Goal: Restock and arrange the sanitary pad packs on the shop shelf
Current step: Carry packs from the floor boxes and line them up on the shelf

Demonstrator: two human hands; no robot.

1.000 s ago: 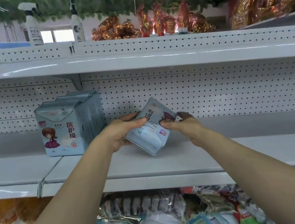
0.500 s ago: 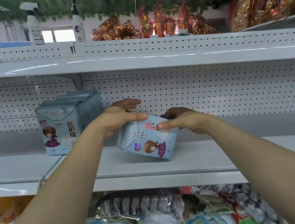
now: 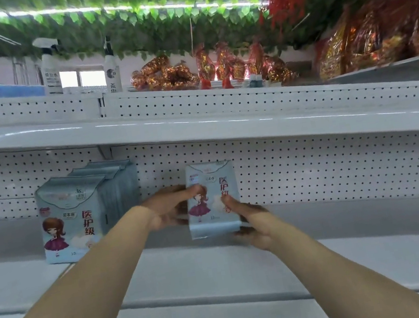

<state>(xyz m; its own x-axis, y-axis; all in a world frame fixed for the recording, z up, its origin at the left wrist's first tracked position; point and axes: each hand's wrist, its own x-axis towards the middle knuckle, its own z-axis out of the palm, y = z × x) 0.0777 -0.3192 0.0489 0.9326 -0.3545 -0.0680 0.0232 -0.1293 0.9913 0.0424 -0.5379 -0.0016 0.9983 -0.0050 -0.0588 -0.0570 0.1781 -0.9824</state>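
Head view: both hands are gripping one sanitary pad pack [image 3: 211, 200] upright on or just above the grey shelf [image 3: 332, 257], its printed front facing the camera. The left hand [image 3: 166, 208] is curling its fingers round the pack's left edge. The right hand [image 3: 253, 224] is clasping its lower right edge. A row of matching packs [image 3: 73, 219] is standing apart to the left.

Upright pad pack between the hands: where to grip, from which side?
Pinch the pad pack by its two narrow side edges, mid-height, coming from the front. It is upright, printed face forward, pegboard behind. The left hand and right hand hold it so.
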